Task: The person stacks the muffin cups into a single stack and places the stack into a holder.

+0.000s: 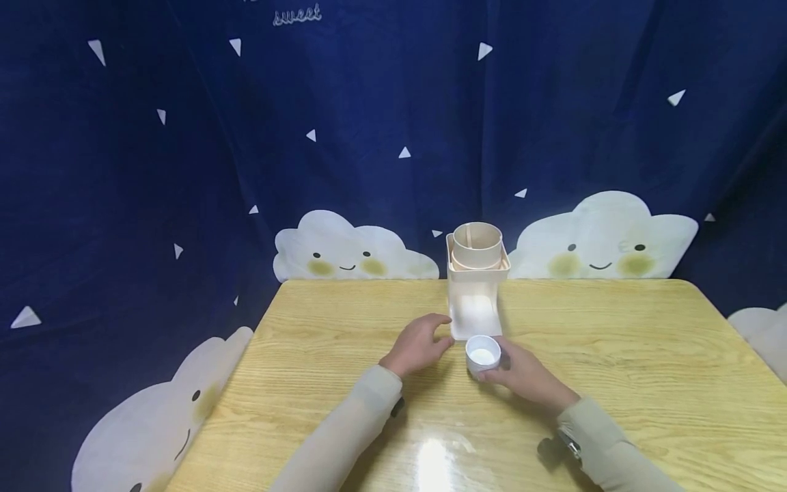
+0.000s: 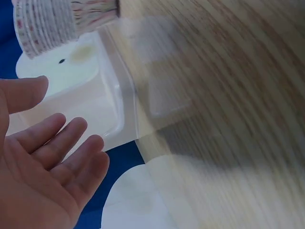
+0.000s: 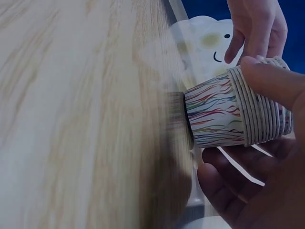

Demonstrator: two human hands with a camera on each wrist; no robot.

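My right hand [image 1: 527, 374] grips a stack of paper cups [image 3: 214, 112] by its side, thumb on one side and fingers on the other. The cups have colourful wavy lines and several nested rims, which face up. Their base is at or just above the tabletop; I cannot tell if it touches. Just behind the stack stands a cream cup holder [image 1: 473, 311] with a round tube on top and a flat foot. My left hand [image 1: 421, 344] is at the left of that foot, holding nothing. In the left wrist view its fingers [image 2: 71, 138] are loosely spread.
The wooden table [image 1: 344, 307] carries the holder near its back edge. A dark blue curtain [image 1: 369, 82] with white triangles and smiling clouds hangs behind and at the sides. Light glares off the tabletop in front of the hands.
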